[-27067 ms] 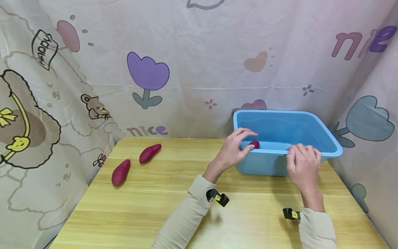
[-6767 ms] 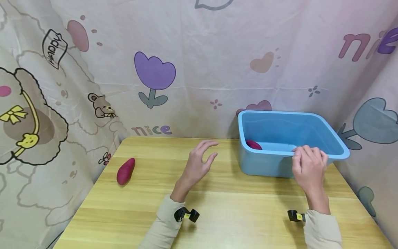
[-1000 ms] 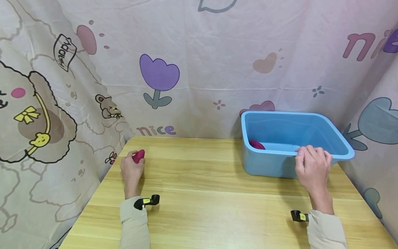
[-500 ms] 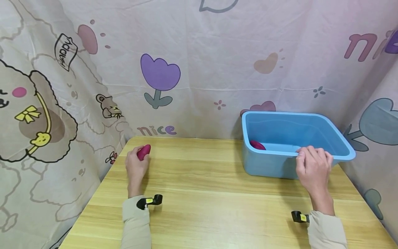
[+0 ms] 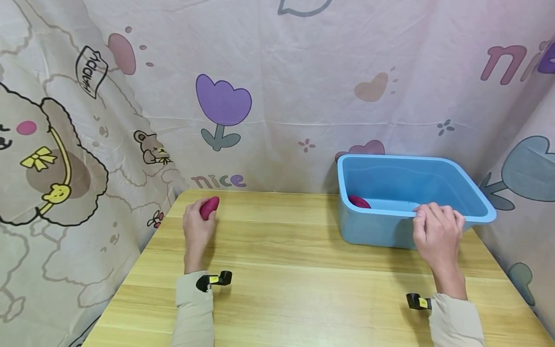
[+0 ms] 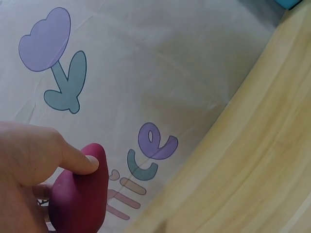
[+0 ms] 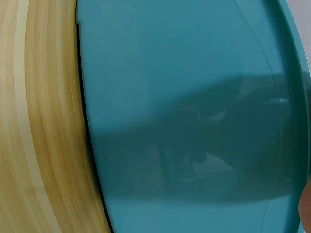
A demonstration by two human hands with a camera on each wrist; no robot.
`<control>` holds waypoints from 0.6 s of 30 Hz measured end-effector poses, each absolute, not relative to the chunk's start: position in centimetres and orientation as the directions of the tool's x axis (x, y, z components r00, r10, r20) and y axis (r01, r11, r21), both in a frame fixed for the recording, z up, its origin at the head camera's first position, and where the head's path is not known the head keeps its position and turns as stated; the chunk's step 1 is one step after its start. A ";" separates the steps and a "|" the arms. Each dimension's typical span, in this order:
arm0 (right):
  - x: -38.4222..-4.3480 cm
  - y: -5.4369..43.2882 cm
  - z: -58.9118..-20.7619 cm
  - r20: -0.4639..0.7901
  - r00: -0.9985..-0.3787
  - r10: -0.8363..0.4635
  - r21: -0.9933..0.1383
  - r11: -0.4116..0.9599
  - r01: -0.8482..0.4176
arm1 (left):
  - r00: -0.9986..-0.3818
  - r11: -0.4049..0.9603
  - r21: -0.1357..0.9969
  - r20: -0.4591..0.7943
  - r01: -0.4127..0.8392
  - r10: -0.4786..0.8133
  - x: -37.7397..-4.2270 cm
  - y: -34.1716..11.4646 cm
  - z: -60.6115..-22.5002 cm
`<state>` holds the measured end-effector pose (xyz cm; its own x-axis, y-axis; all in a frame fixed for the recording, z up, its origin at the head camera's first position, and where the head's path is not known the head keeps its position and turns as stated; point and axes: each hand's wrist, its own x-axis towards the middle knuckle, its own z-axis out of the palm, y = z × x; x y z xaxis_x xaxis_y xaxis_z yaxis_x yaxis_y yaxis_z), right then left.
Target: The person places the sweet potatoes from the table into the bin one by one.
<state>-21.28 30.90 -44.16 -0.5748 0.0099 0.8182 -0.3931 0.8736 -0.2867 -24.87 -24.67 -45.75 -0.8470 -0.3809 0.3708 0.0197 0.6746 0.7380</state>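
My left hand [image 5: 197, 227] grips a smooth purple-red sweet potato [image 5: 209, 208] at the far left of the table. In the left wrist view the thumb lies along the upper part of this sweet potato [image 6: 82, 196], with fingers partly hidden behind it. My right hand [image 5: 438, 236] grips the front rim of a blue plastic bin [image 5: 377, 229], fingers curled over the edge. Inside the bin's left end lies another sweet potato [image 5: 359, 202], partly covered by the front wall. The right wrist view is mostly filled by the bin's outer side [image 7: 170, 97], with a shadow across it.
The light wood table [image 5: 295, 289] carries the bin at its back right. Behind it hangs a printed cloth [image 5: 286, 86], which also runs along the left and right sides. The bin's back stands close to this cloth.
The last sweet potato on the table's left has been picked up by my left hand and moved right and slightly back. Another left the table earlier. My right hand stays on the bin rim.
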 end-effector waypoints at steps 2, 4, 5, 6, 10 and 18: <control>-21.3 30.9 -44.2 0.820 -0.572 0.010 -0.286 0.874 -0.394 | -0.846 0.677 0.736 0.378 0.029 -0.375 -24.9 -24.4 -45.6; -21.3 30.9 -44.2 0.823 -0.569 0.011 -0.285 0.873 -0.396 | -0.848 0.680 0.732 0.384 0.038 -0.366 -24.9 -24.2 -45.4; -21.4 30.9 -44.2 0.823 -0.567 0.011 -0.285 0.872 -0.397 | -0.848 0.682 0.730 0.387 0.042 -0.362 -24.9 -24.1 -45.3; -21.4 30.9 -44.2 0.824 -0.566 0.011 -0.285 0.872 -0.398 | -0.848 0.685 0.727 0.394 0.051 -0.355 -24.9 -24.0 -45.2; -21.5 31.0 -44.3 0.825 -0.565 0.011 -0.284 0.873 -0.397 | -0.847 0.696 0.713 0.419 0.084 -0.327 -25.0 -23.6 -45.0; -21.5 31.1 -44.4 0.823 -0.568 0.009 -0.284 0.873 -0.397 | -0.847 0.710 0.694 0.446 0.122 -0.290 -25.2 -22.5 -44.7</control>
<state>-21.54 31.11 -44.38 -0.5681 0.0092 0.8229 -0.3969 0.8729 -0.2837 -25.17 -22.51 -44.74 -0.8469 -0.2898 0.4458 0.1222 0.7100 0.6936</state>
